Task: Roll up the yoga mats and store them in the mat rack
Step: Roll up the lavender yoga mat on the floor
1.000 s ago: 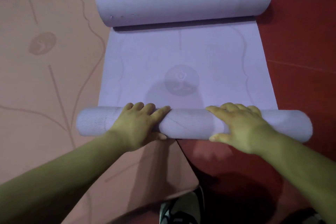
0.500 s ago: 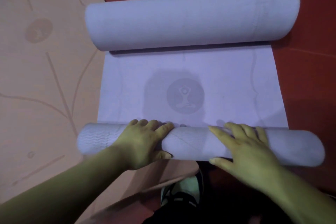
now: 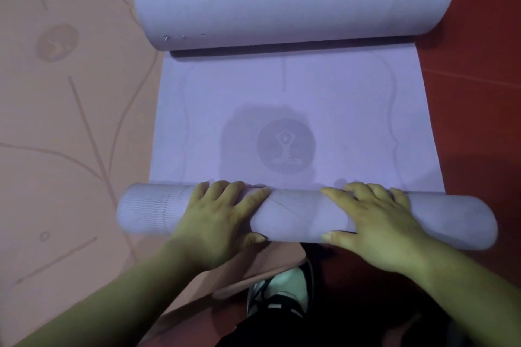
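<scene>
A lilac yoga mat (image 3: 338, 110) lies on the red floor, flat in the middle with a printed round yoga emblem. Its near end is wound into a thin roll (image 3: 296, 214) lying crosswise. My left hand (image 3: 222, 217) and my right hand (image 3: 375, 222) rest on top of this roll, palms down, fingers curled over its far side. The mat's far end is curled into a thicker roll (image 3: 293, 0). No mat rack is in view.
A peach yoga mat (image 3: 62, 127) with line patterns lies flat on the left, its near corner reaching under the thin roll. My shoe (image 3: 282, 290) stands on the floor just behind the roll. Red floor (image 3: 479, 93) runs along the right side.
The thin roll with both hands on it sits lower in view than a second ago, and more of the flat mat and its emblem shows. My right fingers have spread a little.
</scene>
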Demonstrator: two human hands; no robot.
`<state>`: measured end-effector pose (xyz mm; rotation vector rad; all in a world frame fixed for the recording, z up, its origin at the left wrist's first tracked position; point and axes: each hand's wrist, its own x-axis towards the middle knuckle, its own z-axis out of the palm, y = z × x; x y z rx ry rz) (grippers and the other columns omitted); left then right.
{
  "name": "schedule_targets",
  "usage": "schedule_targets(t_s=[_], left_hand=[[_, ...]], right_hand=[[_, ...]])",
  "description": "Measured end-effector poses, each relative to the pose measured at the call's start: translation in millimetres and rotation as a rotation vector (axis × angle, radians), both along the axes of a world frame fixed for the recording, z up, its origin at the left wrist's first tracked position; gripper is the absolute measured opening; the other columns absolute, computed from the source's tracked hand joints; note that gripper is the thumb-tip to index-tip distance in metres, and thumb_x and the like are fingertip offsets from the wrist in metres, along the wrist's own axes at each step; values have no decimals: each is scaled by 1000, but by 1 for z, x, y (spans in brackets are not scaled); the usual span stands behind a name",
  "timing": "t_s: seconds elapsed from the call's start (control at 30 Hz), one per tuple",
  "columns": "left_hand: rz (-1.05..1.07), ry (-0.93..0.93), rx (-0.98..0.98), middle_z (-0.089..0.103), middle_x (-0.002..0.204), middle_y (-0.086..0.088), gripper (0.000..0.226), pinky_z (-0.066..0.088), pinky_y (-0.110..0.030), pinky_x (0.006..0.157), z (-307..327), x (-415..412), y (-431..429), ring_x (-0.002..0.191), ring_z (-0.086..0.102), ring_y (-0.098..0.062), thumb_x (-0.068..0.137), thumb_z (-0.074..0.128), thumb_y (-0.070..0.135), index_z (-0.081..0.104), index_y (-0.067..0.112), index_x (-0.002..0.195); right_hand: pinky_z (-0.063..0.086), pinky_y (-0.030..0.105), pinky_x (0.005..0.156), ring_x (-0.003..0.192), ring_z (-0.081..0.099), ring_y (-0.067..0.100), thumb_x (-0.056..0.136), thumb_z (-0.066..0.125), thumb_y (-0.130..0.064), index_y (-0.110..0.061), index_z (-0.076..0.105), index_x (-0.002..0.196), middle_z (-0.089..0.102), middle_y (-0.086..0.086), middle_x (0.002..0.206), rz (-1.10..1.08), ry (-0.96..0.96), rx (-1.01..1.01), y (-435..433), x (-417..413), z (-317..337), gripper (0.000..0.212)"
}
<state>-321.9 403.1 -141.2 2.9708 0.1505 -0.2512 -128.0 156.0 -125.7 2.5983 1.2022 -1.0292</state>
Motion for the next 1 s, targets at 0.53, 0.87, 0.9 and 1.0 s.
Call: schedule_targets(t_s=[0.53,0.87,0.9,1.0], left_hand=[[15,-13,2,55,135,-7,86,42,-59,98,1,4,2,116,53,-33,85,46,85,40,35,155],[38,17,-29,57,129,3,86,43,-47,92,0,11,9,108,55,-26,83,46,87,41,39,153],[44,18,-32,57,129,3,86,43,-47,93,0,12,10,109,55,-26,82,47,88,41,39,153],[60,16,-34,55,133,-1,88,43,-54,98,2,13,8,116,54,-29,80,53,85,39,40,154]], right_hand=[[38,60,97,117,55,34,70,43,-80,-41,49,141,59,7,131,-2,-251,161,-7,-18,-21,82],[25,65,103,125,50,40,73,44,-75,-40,43,147,52,12,139,-16,-296,264,-6,-29,-20,81],[25,64,102,124,51,40,74,43,-74,-40,45,146,52,12,138,-13,-300,271,-6,-28,-20,79],[25,62,102,123,51,38,75,41,-75,-40,46,144,53,10,136,-10,-288,250,-4,-23,-20,78]])
